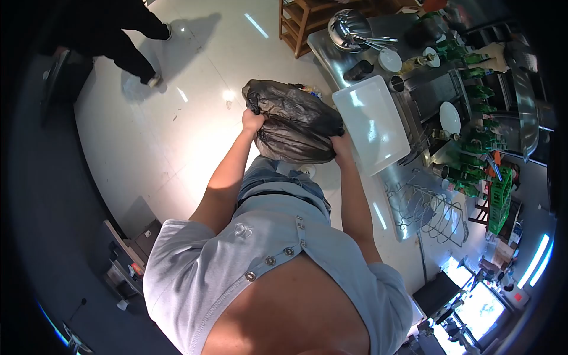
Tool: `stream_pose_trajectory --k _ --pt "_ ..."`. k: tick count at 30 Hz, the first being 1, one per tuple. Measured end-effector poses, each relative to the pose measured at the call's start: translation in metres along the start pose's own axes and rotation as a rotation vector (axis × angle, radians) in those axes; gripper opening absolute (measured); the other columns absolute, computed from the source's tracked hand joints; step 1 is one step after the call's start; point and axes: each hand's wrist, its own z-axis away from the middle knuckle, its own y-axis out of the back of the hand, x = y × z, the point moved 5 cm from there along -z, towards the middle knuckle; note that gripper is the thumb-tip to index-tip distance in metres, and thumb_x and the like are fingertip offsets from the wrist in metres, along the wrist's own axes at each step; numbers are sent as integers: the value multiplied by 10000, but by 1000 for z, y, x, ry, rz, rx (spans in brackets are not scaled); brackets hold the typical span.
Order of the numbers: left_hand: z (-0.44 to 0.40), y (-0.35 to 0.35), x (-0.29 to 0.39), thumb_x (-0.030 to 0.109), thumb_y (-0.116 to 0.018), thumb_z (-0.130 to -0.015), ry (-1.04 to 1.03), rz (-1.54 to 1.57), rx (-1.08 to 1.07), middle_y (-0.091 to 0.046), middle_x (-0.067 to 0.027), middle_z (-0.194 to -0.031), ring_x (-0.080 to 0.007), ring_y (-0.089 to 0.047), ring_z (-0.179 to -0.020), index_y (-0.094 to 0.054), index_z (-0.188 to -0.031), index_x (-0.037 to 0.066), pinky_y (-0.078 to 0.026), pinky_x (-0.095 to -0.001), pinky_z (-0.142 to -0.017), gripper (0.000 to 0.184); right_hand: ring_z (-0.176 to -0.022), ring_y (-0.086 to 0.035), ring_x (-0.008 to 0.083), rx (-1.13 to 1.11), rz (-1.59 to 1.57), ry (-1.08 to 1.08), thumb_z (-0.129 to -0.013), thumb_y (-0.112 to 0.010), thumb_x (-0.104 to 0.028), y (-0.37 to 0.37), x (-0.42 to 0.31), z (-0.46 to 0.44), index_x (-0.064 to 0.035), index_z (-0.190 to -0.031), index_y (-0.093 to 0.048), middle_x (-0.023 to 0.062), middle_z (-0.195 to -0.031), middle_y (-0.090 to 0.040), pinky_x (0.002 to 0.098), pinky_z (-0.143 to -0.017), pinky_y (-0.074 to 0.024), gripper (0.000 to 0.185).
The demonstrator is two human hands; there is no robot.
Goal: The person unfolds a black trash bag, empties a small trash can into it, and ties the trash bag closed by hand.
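A dark, thin plastic bag [296, 121] hangs in front of my body, crumpled and bulging. My left hand [253, 122] is closed around its left edge, with the plastic bunched in the fingers. On the other side my right hand [342, 147] grips the bag's right edge, close to the white tray [371, 124]; some of its fingers are hidden by the plastic. Something small and colourful [309, 90] shows at the bag's far edge, too small to name.
To the right runs a metal counter [328, 56] with a steel bowl [349, 29], white plates [450, 117], several green bottles [480, 92] and a wire rack [426, 207]. A green crate [500, 201] stands farther right. A wooden shelf [294, 26] is ahead. Another person's legs [133, 59] are at upper left.
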Motion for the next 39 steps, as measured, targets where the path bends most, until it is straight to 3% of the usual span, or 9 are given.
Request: stream_pose_trajectory --k 7,11,16,23,28,31,33,35,39 --pt "35 -2 30 225 -568 -840 380 809 -532 -622 -133 -971 -233 -623 -838 -528 -1067 -46 -524 -359 -765 356 -867 -565 196 257 -7 -71 -774 -650 -289 16 2 -3 52 -1103 -545 118 -1008 -595 306 -776 -441 485" --pt "18 20 -10 364 -386 -938 428 828 -353 -604 -149 -1046 -257 -612 -905 -461 -1168 -32 -517 -374 -789 464 -880 -575 194 37 124 -85 -766 -660 -302 17 21 -17 45 -1092 -557 129 -1015 -598 300 -754 -447 487" --pt "-6 68 -80 252 -732 -683 290 -4 158 -650 -150 -838 -213 -631 -749 -574 -942 -60 -489 -304 -668 435 -849 -594 187 40 407 50 -754 -676 -316 19 25 -24 38 -1009 -603 145 -950 -626 298 -733 -454 442" --pt "5 55 -43 304 -711 -751 530 377 -103 -638 -154 -893 -252 -617 -727 -567 -978 -152 -502 -329 -645 530 -1038 -554 364 -208 1063 14 -695 -607 -440 -30 105 -130 4 -1019 -617 242 -1070 -587 396 -895 -429 550" --pt "37 105 119 131 -487 -871 -686 -1 608 -569 -183 -812 -315 -569 -727 -557 -914 27 -454 -347 -658 132 -1072 -521 371 35 993 340 -762 -531 -255 -99 -122 -40 -25 -1104 -582 238 -1147 -541 417 -908 -421 416" --pt "32 52 3 207 -570 -794 -140 -797 -114 -591 -188 -1030 -358 -551 -979 -548 -1082 68 -447 -401 -827 321 -1078 -515 369 -373 1362 325 -771 -536 -198 -120 18 -49 -27 -1123 -579 229 -1173 -529 419 -931 -405 394" --pt "28 45 -113 295 -603 -696 -280 -625 -276 -524 -179 -1208 -298 -499 -1133 -458 -1277 123 -413 -368 -933 623 -1053 -533 358 -597 1433 214 -762 -500 -208 -102 125 -50 -17 -1042 -603 248 -1119 -548 423 -930 -401 354" --pt "31 55 -103 259 -572 -725 225 -802 -319 -526 -189 -1199 -316 -536 -1070 -587 -1121 92 -450 -361 -878 430 -1010 -556 355 -850 1454 56 -728 -496 -213 -95 154 -47 -2 -893 -649 268 -1022 -586 414 -908 -412 309" --pt "7 88 -20 226 -520 -817 -82 -677 278 -573 -179 -980 -355 -569 -873 -609 -946 49 -461 -410 -773 236 -928 -573 371 10 960 240 -760 -511 -174 -86 56 -79 -78 -935 -651 227 -994 -603 422 -801 -456 243"
